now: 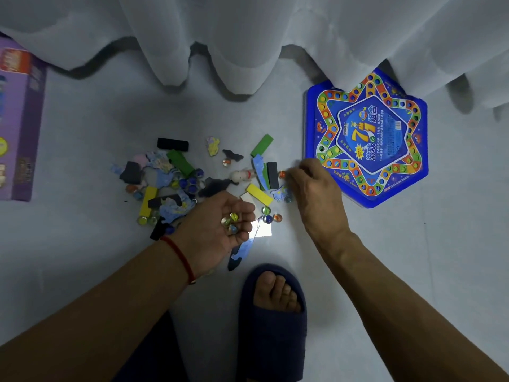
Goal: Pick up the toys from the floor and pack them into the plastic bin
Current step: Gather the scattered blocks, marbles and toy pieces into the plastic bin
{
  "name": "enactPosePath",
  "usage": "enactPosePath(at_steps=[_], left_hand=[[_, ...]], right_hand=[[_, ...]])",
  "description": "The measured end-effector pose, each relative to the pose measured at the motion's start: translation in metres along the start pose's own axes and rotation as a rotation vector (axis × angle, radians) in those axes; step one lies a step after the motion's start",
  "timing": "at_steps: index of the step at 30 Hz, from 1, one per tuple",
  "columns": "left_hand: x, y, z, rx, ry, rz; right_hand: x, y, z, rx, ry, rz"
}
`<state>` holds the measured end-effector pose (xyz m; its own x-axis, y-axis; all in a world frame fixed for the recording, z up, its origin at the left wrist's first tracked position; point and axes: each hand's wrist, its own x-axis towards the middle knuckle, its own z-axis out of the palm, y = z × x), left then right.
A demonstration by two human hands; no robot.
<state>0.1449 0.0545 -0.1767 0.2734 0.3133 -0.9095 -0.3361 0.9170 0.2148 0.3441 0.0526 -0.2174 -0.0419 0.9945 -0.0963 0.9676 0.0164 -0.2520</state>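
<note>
Toys are scattered on the floor (82, 128) ahead of you: marbles, coloured blocks (261, 145), puzzle pieces (162, 164), a small white figure (242, 175). Your left hand (217, 227) is palm up, fingers cupped around a few marbles (230, 222). Your right hand (311, 186) is down at the pile's right edge, fingertips at an orange marble (282, 174); can't tell if it's pinched. Blue star game board (367, 139) lies just right of that hand, purple box (19, 119) far left, your slippered foot (272, 312) below.

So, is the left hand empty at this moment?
No, the left hand is turned palm up and several glass marbles lie in its cupped palm.
</note>
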Motion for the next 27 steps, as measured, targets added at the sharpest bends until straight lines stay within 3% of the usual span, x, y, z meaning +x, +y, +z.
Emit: enactPosePath(at_steps=[5,14,17,19,22,25,27], left_hand=[[0.0,0.002,0.0,-0.029,-0.012,0.006],[0.0,0.004,0.0,-0.03,-0.053,0.053],[0.002,0.003,-0.001,-0.052,-0.099,0.019],[0.001,0.003,0.0,-0.074,-0.2,-0.032],[0.0,0.0,0.003,-0.18,-0.307,-0.187],[0.006,-0.008,0.0,-0.075,-0.204,-0.161],[0.007,-0.01,-0.003,0.029,-0.121,-0.103]], right_hand=[[0.009,0.0,-0.003,0.012,-0.023,0.002],[0.026,-0.023,-0.023,-0.017,-0.162,0.166],[0.008,-0.038,-0.042,0.24,-0.05,0.054],[-0.012,-0.059,-0.055,0.399,-0.101,-0.079],[-0.039,-0.081,-0.058,0.423,-0.189,-0.189],[-0.05,-0.061,-0.047,0.466,0.003,0.005],[-0.05,-0.036,-0.033,0.369,0.023,0.144]])
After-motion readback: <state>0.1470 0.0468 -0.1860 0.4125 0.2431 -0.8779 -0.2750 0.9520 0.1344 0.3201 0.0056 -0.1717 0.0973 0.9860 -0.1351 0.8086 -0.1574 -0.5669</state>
